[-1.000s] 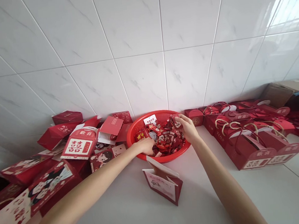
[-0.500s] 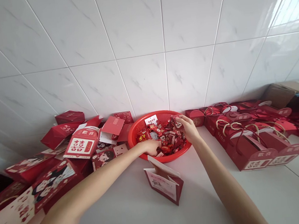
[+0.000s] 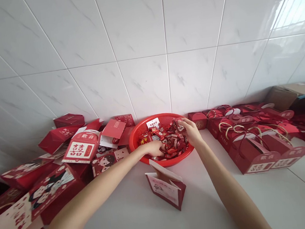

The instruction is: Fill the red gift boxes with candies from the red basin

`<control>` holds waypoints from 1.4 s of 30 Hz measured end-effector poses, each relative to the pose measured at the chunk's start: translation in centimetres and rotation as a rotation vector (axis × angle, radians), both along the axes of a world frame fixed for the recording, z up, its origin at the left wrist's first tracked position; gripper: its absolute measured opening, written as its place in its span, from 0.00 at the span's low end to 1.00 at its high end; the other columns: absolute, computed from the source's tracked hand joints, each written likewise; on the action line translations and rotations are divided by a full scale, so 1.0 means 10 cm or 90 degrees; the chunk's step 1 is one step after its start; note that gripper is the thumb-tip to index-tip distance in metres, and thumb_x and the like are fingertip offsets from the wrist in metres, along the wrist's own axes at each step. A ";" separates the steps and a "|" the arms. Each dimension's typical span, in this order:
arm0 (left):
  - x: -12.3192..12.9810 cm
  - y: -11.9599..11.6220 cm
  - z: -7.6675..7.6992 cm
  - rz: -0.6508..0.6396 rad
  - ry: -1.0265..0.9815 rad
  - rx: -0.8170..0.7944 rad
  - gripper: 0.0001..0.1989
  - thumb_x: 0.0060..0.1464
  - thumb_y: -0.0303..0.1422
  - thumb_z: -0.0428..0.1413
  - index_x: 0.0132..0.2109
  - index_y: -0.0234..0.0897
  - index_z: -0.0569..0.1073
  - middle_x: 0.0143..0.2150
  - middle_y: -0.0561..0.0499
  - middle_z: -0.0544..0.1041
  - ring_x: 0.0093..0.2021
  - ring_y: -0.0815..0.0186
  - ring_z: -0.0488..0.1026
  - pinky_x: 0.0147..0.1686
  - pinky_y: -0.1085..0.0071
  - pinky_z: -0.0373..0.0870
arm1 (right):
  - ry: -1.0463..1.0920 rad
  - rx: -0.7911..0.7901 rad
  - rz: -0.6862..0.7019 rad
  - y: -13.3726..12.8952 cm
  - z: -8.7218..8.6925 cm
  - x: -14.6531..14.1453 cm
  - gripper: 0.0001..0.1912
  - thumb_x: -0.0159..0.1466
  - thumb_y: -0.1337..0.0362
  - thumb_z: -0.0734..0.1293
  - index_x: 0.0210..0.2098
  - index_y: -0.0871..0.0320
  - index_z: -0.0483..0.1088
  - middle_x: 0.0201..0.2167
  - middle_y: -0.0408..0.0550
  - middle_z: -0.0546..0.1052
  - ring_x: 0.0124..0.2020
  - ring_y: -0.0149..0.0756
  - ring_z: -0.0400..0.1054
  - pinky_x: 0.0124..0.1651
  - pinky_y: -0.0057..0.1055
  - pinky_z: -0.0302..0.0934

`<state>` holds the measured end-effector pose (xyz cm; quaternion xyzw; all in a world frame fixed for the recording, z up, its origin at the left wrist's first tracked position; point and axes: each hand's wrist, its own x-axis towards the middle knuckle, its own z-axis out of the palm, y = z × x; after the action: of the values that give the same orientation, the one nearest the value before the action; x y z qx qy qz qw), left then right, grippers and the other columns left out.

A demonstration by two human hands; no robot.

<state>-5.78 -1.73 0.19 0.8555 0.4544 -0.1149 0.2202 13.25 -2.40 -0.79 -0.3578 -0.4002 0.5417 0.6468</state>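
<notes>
A red plastic basket (image 3: pixel 139 157) stands against the wall, filled with red-wrapped candies (image 3: pixel 172 141). My left hand (image 3: pixel 154 148) reaches into the candies at the front left of the basket. Its fingers are bent down among the wrappers, and what they grasp, if anything, is hidden. Over the basket's right rim, my right hand (image 3: pixel 190 128) pinches a red-wrapped candy (image 3: pixel 179 124) between thumb and fingers. In front of the basket an open red and white gift box (image 3: pixel 165 190) stands on the white table, its top flaps up.
Several red gift boxes (image 3: pixel 81 146) lie heaped on the left. On the right, rows of red boxes with rope handles (image 3: pixel 261 151) stand on the table (image 3: pixel 205 210). Farther right is a brown cardboard box (image 3: pixel 285 96). A tiled wall (image 3: pixel 144 83) closes off the back.
My left hand has shifted slightly among the candies. My right hand keeps its pinch on the candy at the basket's right side. The view has moved a little.
</notes>
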 end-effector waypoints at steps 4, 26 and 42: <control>-0.13 0.13 -0.01 0.110 -0.223 -0.055 0.10 0.50 0.35 0.59 0.23 0.36 0.73 0.21 0.55 0.72 0.24 0.67 0.68 0.27 0.72 0.62 | -0.001 -0.005 0.011 0.00 0.00 0.02 0.18 0.44 0.51 0.78 0.27 0.55 0.74 0.27 0.42 0.74 0.30 0.34 0.65 0.32 0.30 0.65; -0.07 0.18 0.05 0.490 -0.787 -0.272 0.13 0.43 0.28 0.71 0.38 0.34 0.79 0.40 0.45 0.83 0.39 0.62 0.80 0.39 0.69 0.75 | 0.024 -0.009 0.118 0.03 -0.05 0.06 0.18 0.47 0.51 0.80 0.31 0.55 0.79 0.33 0.45 0.80 0.34 0.38 0.73 0.37 0.34 0.70; 0.15 0.23 0.08 0.419 -0.727 -0.235 0.11 0.50 0.39 0.66 0.33 0.35 0.79 0.33 0.47 0.82 0.37 0.61 0.78 0.40 0.67 0.74 | 0.033 -0.006 0.077 0.01 0.00 0.05 0.20 0.42 0.55 0.81 0.30 0.57 0.77 0.30 0.44 0.78 0.31 0.35 0.70 0.31 0.29 0.65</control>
<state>-4.28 0.59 0.95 0.5477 0.4763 0.3516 0.5912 13.79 -2.33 -0.81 -0.3216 -0.4017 0.5909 0.6213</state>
